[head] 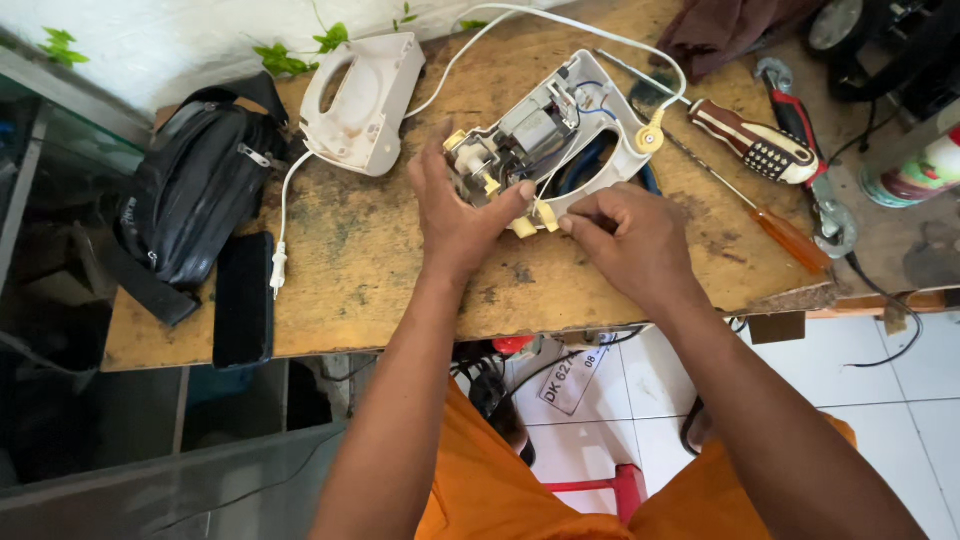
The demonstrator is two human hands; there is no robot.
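Two bare forearms rise from the bottom of the frame, over orange clothing, to the middle, where we see both hands meet on an opened appliance shell (590, 125) lying on its side on the wooden tabletop (350, 260). The left hand (455, 215) is clamped around the near end of the motor block (505, 150), thumb pressed along its lower edge, which looks to us like a grip meant to steady the body; the right hand (625, 235) has its fingertips pinched together on a small cream-coloured part (535, 222) at the shell's near rim. What exactly that part is we cannot tell, since the fingers cover most of it. Right of the hands lie a slim orange-handled screwdriver (790, 238), a thicker striped-handle screwdriver (755, 140) and red-handled pliers (800, 130), all within easy reach. Left of centre sit the detached white cover half (365, 95) and a white power cord (285, 215) with its plug near the tabletop's front edge. Further left are a dark phone (243, 298) and a black pouch (200, 185). A brown cloth (720, 30) at the top and a can (915, 175) at the right edge are cut off.
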